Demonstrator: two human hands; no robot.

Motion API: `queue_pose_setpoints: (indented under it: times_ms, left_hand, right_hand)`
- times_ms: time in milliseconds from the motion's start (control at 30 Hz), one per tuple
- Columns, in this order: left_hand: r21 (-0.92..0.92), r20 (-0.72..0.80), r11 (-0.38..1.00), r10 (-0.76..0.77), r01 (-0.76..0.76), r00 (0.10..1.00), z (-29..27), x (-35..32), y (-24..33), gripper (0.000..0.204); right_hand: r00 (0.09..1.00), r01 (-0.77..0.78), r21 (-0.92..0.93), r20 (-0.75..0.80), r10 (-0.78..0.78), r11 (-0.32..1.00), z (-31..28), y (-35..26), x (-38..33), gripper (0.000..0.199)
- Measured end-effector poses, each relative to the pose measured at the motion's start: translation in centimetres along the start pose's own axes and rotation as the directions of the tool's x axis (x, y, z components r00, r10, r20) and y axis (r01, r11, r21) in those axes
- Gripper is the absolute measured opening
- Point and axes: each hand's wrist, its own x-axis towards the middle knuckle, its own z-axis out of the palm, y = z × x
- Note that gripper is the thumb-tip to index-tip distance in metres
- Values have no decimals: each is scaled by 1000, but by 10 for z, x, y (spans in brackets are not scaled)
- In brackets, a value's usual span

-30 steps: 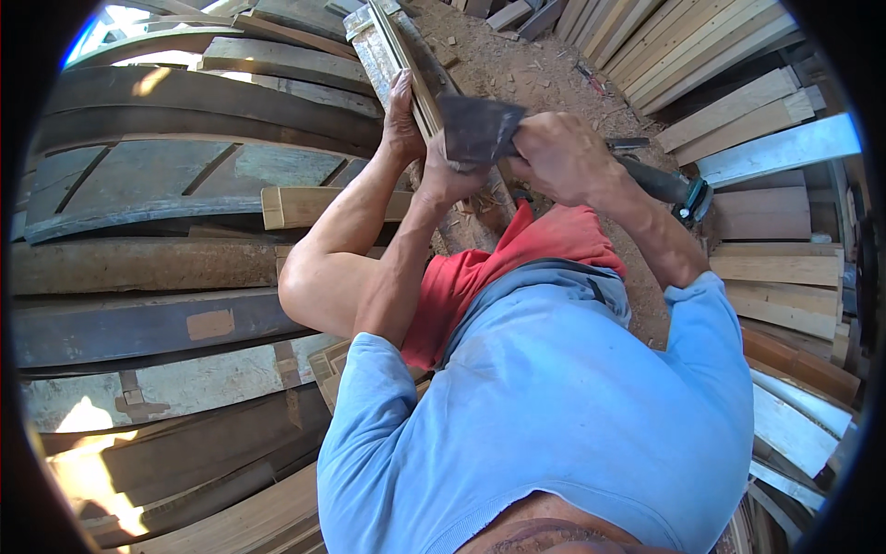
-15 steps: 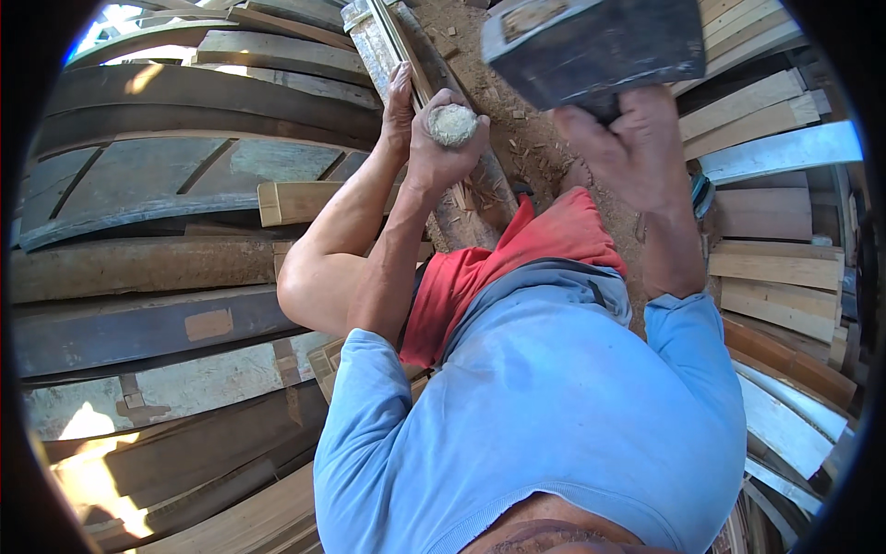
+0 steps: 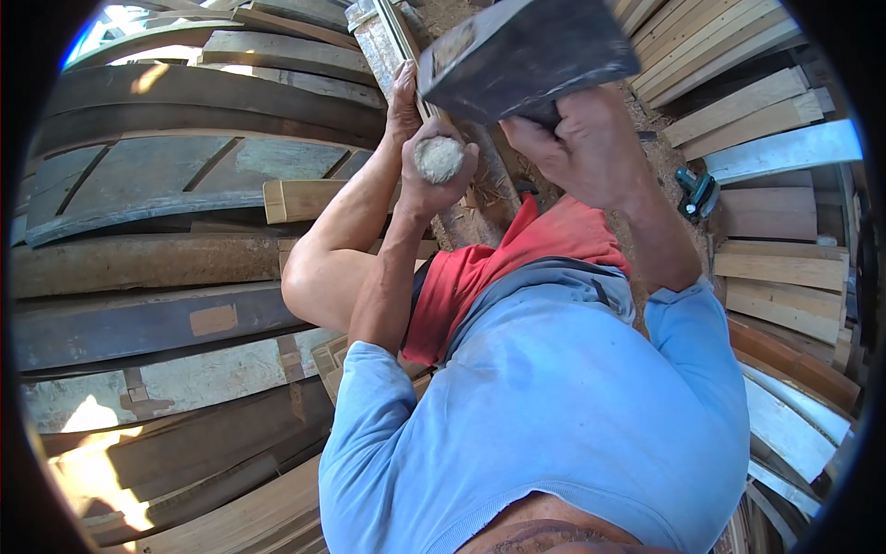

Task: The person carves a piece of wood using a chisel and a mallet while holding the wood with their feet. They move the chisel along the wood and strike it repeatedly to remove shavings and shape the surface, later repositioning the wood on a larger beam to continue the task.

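1. The round-ended handle [image 3: 438, 160] stands in the left hand [image 3: 426, 196], its pale, worn end pointing up at the viewer; whatever lies below the fist is hidden.
2. The left hand is wrapped around this handle, thumb and fingers curled about it.
3. Up and to the right of the handle hangs a mallet [image 3: 531, 63] with a big dark block of a head – slightly blurred, and apart from the handle.
4. The right hand [image 3: 591, 148], to the right of the handle, is clenched on the mallet's grip, just under the head.
5. Beyond the handle runs a long, narrow wood strip [image 3: 403, 44], with a bare foot [image 3: 402, 111] against its left side.
6. Wood shavings [image 3: 498, 189] lie to the right of the handle, near red shorts [image 3: 563, 245].
7. Farther right of the handle sits a green power tool [image 3: 699, 194] – then pale boards [image 3: 738, 138].
8. Well left of the handle, dark planks [image 3: 175, 175] lie in rows.
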Motion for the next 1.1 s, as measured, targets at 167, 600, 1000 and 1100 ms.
queue_pose_setpoints:
  times_ms: [167,600,1000,1100]
  left_hand:
    - [-75,69,996,-51,57,996,-2,-21,-29,22]
    - [-145,86,972,-176,187,981,20,16,-13,20]
    - [-309,89,913,-250,265,964,-4,-40,-26,16]
    - [-319,127,905,-254,282,959,-12,-39,-32,15]
  right_hand:
    - [967,152,-306,244,-77,940,18,0,4,23]
    - [992,-72,138,-96,86,988,-14,1,7,23]
    - [991,132,-113,24,-131,985,11,4,14,27]
    - [994,112,89,-26,-110,990,4,-16,16,26]
